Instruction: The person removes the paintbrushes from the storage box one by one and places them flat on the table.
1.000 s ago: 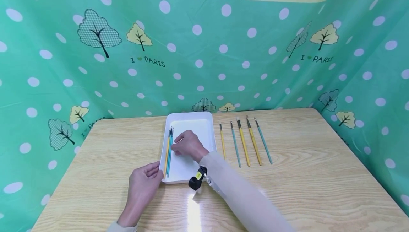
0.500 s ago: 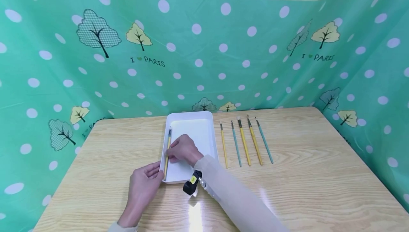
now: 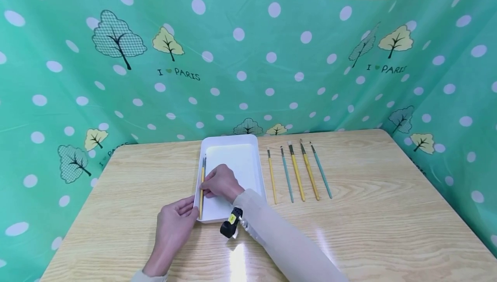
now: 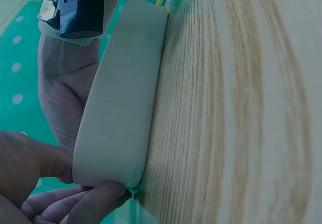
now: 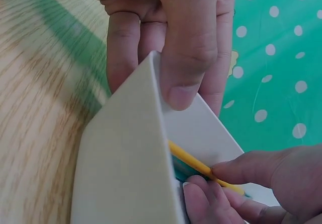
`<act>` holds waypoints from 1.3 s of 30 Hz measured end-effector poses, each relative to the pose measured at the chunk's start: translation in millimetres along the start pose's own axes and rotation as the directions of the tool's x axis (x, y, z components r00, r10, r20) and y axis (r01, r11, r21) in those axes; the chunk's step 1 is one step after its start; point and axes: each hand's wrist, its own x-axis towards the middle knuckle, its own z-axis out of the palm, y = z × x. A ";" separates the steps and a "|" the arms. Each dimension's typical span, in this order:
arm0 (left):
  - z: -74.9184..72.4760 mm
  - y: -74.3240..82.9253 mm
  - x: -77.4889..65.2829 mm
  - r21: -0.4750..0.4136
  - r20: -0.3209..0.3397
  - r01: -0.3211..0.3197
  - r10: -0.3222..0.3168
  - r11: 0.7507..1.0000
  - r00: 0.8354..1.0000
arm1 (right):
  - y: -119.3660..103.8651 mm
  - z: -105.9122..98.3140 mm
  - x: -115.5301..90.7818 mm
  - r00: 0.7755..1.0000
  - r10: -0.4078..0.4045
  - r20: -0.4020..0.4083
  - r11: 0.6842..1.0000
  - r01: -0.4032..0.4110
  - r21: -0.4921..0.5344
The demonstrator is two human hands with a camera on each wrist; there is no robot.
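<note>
My left hand [image 3: 176,223] grips the near left corner of a shallow white tray [image 3: 238,156], thumb over the rim and fingers outside. In the right wrist view that thumb hangs inside the tray's wall. Along the tray's left side lie slim paintbrushes, bristles pointing away. My right hand [image 3: 223,182] reaches into the tray and pinches them, its thumb on a yellow paintbrush [image 5: 188,157]. Its fingers touch a teal paintbrush [image 5: 182,168] beneath. The right hand hides the middle of these brushes in the head view, so I cannot tell how many it holds.
Right of the tray, several paintbrushes lie side by side on the wooden table [image 3: 372,195], among them a thin yellow brush [image 3: 272,178] and a teal brush [image 3: 321,172]. A green dotted cloth [image 3: 240,87] hangs behind the table and at its sides.
My right hand has moved left and nearer onto the paintbrushes in the tray, and they now lie closer together against the left wall. My left hand has stayed at the corner.
</note>
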 end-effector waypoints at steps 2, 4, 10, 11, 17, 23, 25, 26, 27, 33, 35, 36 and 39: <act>-0.4 0.4 -0.3 0.000 -0.001 0.002 -0.002 1.000 1.000 | -0.1 0.3 0.5 1.000 0.006 0.007 1.000 -0.006 0.004; -0.5 0.6 -0.3 0.000 0.000 0.003 -0.003 1.000 1.000 | -0.4 0.4 0.9 1.000 0.014 0.014 1.000 -0.014 0.012; -1.0 0.3 -1.0 -0.006 -0.001 0.002 -0.002 1.000 1.000 | -0.8 -0.2 2.3 0.999 0.032 0.027 0.999 -0.033 0.037; -1.1 0.1 -1.2 -0.006 -0.002 0.000 0.000 1.000 1.000 | -0.7 -0.5 2.5 0.999 0.035 0.029 0.999 -0.036 0.039; -0.5 -0.2 -1.4 -0.003 0.001 -0.010 0.010 1.000 1.000 | -1.1 -3.0 2.4 0.998 0.048 0.039 0.996 -0.051 0.076; -0.2 0.0 -1.4 0.002 -0.001 -0.016 0.016 1.000 1.000 | -2.1 -5.6 2.2 0.998 0.060 0.034 0.994 -0.063 0.091; -0.4 -0.2 -1.5 -0.002 0.000 -0.016 0.016 1.000 1.000 | -2.2 -7.4 1.4 0.998 0.059 0.032 0.995 -0.062 0.082; -0.4 -0.2 -1.4 -0.003 0.001 -0.015 0.015 1.000 1.000 | -2.0 -8.4 0.9 0.998 0.059 0.031 0.995 -0.061 0.077; -0.5 -0.3 -1.3 -0.003 0.001 -0.015 0.015 1.000 1.000 | -1.9 -9.6 0.3 0.998 0.057 0.031 0.996 -0.059 0.072; -0.8 -0.3 -0.8 -0.006 0.004 -0.005 0.005 1.000 1.000 | -1.8 -17.1 -2.4 0.998 0.035 0.048 0.997 -0.038 0.068; -1.0 -0.1 -1.0 -0.006 0.005 -0.001 0.001 1.000 1.000 | -2.2 -19.7 -3.4 0.998 0.030 0.056 0.996 -0.034 0.082; -1.1 0.0 -1.1 -0.006 0.004 0.000 0.000 1.000 1.000 | -2.4 -20.9 -3.7 0.998 0.028 0.061 0.995 -0.034 0.090; -1.4 0.4 -1.5 0.002 0.001 0.001 -0.001 1.000 1.000 | -2.9 -24.4 -5.2 0.998 0.020 0.067 0.995 -0.027 0.095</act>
